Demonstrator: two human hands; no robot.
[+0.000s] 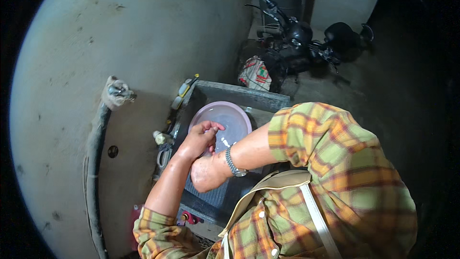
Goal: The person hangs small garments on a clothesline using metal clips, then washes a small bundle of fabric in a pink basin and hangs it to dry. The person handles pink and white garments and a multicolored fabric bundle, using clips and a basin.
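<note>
A round pink plastic basin (248,117) holding water stands in a grey stone sink (233,88). Over its near left rim is my left hand (203,137), wet, with bent fingers and the thumb and fingertips close together. My right hand (209,175), with a metal-band watch (231,162) at the wrist, is bent sharply just below it. The two hands cross or touch there. The fingers of my right hand are mostly hidden behind my left hand and wrist, so what either hand grips cannot be seen. Ribbed washboard-like stone (212,195) shows under the hands.
Brushes (184,89) lie along the sink's left edge, with a tap-like fitting (161,138) nearer. A wrapped pipe (95,151) runs along the wall. A printed sack (256,73) and a black motorcycle (298,37) stand beyond the sink. A pink object (190,218) is at its near edge.
</note>
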